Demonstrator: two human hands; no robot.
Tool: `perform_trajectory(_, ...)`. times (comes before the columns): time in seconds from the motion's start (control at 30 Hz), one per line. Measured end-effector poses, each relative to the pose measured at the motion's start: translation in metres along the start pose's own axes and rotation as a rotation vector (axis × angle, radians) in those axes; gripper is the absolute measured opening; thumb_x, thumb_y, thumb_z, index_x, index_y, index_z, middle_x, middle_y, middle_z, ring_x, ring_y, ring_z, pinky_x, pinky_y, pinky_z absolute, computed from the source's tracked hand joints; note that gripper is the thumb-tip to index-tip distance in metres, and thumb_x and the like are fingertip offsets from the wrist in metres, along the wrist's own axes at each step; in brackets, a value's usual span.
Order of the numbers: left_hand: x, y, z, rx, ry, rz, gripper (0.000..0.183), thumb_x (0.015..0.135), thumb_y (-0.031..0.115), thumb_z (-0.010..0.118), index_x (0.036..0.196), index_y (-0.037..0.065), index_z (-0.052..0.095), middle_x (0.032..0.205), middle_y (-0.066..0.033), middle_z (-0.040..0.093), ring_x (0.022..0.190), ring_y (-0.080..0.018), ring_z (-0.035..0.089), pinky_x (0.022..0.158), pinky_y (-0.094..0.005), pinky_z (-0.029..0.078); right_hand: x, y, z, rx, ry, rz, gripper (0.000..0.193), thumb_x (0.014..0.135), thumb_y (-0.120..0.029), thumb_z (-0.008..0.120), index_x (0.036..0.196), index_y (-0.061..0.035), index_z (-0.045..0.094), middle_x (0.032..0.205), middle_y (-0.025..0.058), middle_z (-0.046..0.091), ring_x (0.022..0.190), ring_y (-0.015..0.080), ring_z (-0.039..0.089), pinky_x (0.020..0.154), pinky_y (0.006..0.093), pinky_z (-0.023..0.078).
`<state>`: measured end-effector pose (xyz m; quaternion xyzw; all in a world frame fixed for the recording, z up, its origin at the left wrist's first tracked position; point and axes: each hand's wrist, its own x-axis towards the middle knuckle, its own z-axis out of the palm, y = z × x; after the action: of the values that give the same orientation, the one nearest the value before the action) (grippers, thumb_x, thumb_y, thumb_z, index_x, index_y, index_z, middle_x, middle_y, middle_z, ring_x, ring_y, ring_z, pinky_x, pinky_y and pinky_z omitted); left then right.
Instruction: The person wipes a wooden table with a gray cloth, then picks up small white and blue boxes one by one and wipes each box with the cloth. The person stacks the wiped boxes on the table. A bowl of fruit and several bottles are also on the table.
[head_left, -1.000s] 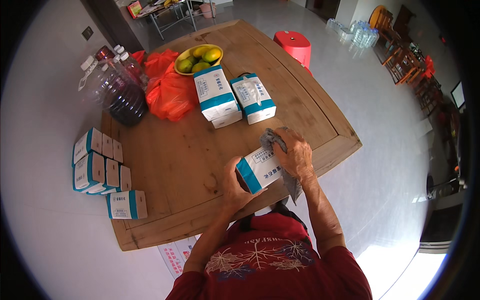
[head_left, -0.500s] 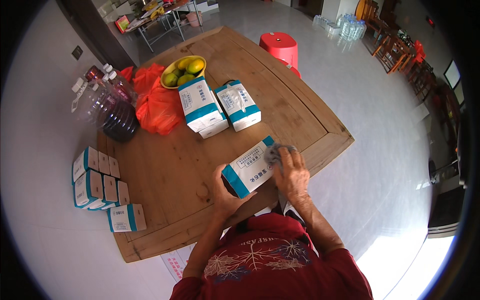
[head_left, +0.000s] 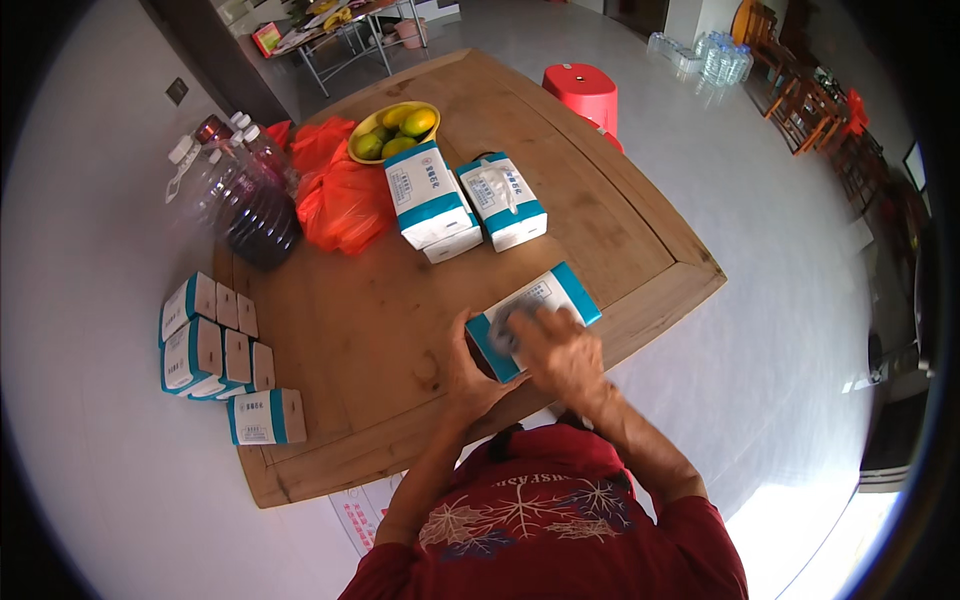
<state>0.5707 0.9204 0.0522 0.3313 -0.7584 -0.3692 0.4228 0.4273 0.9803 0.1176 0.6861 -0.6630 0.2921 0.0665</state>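
A white and teal tissue pack (head_left: pixel 564 287) is tilted above the near side of the wooden table (head_left: pixel 370 350). My left hand (head_left: pixel 468 372) grips its near left end, thumb along the edge and fingers underneath. Across the pack's upper face, my right hand (head_left: pixel 563 352) presses a crumpled grey cloth (head_left: pixel 503 332), closed over it and slightly blurred. The hand and cloth cover part of the pack's print. Farther off lie two stacked packs (head_left: pixel 425 190), and beside them an opened tissue pack (head_left: pixel 505 205) with a tissue sticking out.
Several tissue packs (head_left: pixel 192 352) are piled along the table's left edge. Behind them stand plastic bottles of dark liquid (head_left: pixel 262 225), a red plastic bag (head_left: pixel 343 205) and a yellow bowl (head_left: pixel 354 150) of green-orange fruit. A red stool (head_left: pixel 582 92) stands beyond the table's far right edge.
My right hand has slid the cloth from the pack's far right end toward its near left end. My left hand keeps its grip. The whole view has shifted slightly.
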Motion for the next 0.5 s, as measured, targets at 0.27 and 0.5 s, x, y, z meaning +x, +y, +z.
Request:
perform_trajectory(0.27,-0.002,-0.018,0.002,-0.194,-0.064,0.125,0.119,0.055,0.017,0.089,0.142,0.005,0.009,0.128,-0.0141,0.041,0.115,-0.0263,0.046,0.099,-0.0376,0.038,0.010,-0.022,0.026,0.154,-0.034,-0.189,0.039,0.071,-0.014,0.064,0.109,-0.0112,0.058,0.094,0.0098,0.058,0.081,0.0269,0.060,0.065,0.0346,0.054)
perform_trajectory(0.5,-0.001,0.004,-0.001,0.108,0.026,-0.002,0.102,0.057,0.024,0.088,0.136,0.001,0.028,0.129,-0.0171,0.040,0.119,-0.0313,0.042,0.098,-0.0426,0.038,-0.013,0.023,0.015,-0.072,0.207,0.188,0.043,0.071,-0.008,0.062,0.114,-0.0064,0.055,0.100,0.0160,0.055,0.088,0.0317,0.057,0.072,0.0380,0.052)
